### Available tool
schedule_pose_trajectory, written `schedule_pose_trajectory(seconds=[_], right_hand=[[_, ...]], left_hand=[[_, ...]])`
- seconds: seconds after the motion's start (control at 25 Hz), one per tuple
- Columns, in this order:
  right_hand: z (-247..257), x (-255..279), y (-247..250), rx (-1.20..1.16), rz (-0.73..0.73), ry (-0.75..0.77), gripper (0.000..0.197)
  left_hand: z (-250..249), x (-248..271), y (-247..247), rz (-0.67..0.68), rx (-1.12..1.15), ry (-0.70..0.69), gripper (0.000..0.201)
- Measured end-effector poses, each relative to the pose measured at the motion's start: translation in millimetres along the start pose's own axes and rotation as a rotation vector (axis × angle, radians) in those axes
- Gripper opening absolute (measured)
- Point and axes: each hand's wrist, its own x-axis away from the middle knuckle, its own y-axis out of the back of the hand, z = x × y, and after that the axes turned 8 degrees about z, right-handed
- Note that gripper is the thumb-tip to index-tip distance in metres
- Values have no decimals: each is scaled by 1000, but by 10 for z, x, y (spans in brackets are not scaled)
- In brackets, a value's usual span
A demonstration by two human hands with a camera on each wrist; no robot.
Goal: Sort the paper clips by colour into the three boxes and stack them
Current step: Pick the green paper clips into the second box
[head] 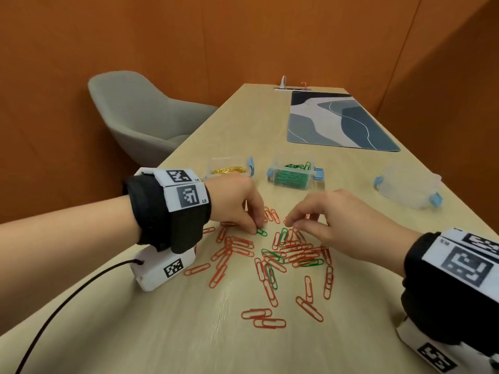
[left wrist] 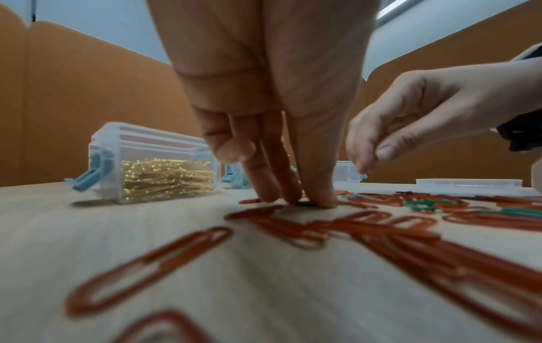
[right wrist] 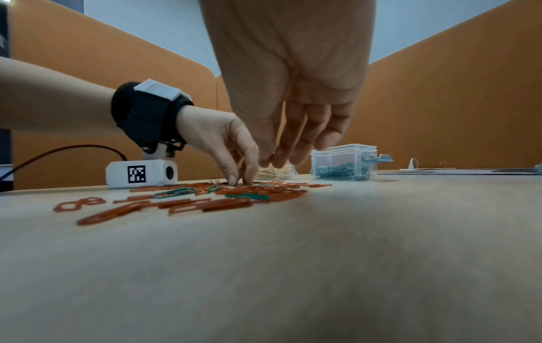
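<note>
Left hand (head: pixel 234 201) fingertips (left wrist: pixel 318 197) pinch a green wire paper clip (head: pixel 261 232) on the table; right hand (head: pixel 334 222) hovers beside it, fingers (left wrist: pixel 384 150) curled, seemingly empty.

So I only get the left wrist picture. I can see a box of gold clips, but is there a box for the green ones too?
Observer: Yes. The head view shows a green-clip box to the right of the gold box, with green clips already in it.
Visitor: And the third box?
Observer: The third box stands further right, and I see no clips in it.
Visitor: What is that hand in front of me picking at?
Observer: From above, the left hand has its fingertips closing on a single green clip at the far edge of the red clips.
</note>
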Motion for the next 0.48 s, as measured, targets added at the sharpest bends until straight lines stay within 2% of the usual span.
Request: schedule_pose_trajectory(seconds=[0.2, 0.4, 0.48], right_hand=[[14, -118, -18, 107, 99, 105, 22], [17, -161, -51, 143, 140, 63, 12], [8, -152, -62, 146, 147, 37, 6]], left_hand=[[-37, -12, -73, 63, -45, 16, 12], [-110, 60, -105, -56, 23, -49, 18], [-169, 118, -144, -69, 43, -85, 15]])
